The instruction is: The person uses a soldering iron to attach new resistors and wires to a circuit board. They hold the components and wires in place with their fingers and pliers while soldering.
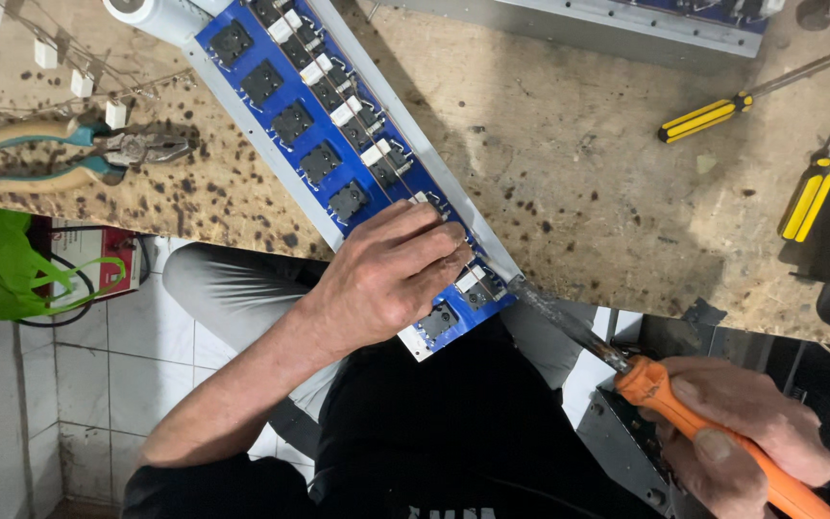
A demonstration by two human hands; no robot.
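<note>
Here, left hand (pixel 386 274) fingers flat, ungripping, on blue board (pixel 324 144); right hand (pixel 737 432) fingers around orange soldering iron (pixel 665 389).

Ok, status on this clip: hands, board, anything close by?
Left hand pressing flat on blue circuit board. Right hand gripping orange-handled soldering iron, tip at board's near edge. Pliers and two yellow screwdrivers lie clear on the workbench.

Under our left hand (pixel 386 279) we see a glossy blue circuit board (pixel 319 135) on matt grey metal; our right hand (pixel 742 423) grips smooth orange plastic; beyond lies rough, scorched chipboard (pixel 578 163).
</note>
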